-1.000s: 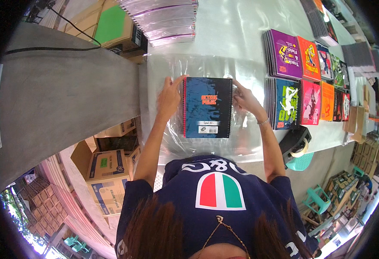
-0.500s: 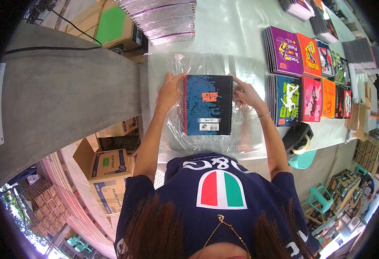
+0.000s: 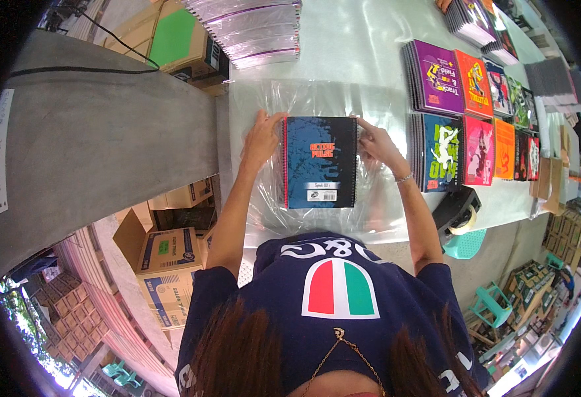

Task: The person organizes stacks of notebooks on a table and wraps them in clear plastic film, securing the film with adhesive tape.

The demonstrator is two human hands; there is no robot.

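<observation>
hands (image 3: 261,140), two, one notebook (image 3: 320,165) between, one tape dispenser (image 3: 454,208)

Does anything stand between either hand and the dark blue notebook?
Nothing visible does: the left hand and right hand are at the upper corners of the notebook. Clear plastic lies around it; whether film intervenes is unclear.

Spiral notebook (image 3: 320,171): cover mottled blue and black, going solid black along the right, with orange-red lettering, a silvery strip and a white label; plastic sheet (image 3: 261,212) clear with white glare. Stacks: purple notebook (image 3: 436,83) with yellow and white, pink notebook (image 3: 478,151), orange notebook (image 3: 504,149). Shirt (image 3: 280,291) navy with a red, white and green emblem; carton (image 3: 171,40) brown with a bright green patch; stool (image 3: 490,304) mint green.
</observation>
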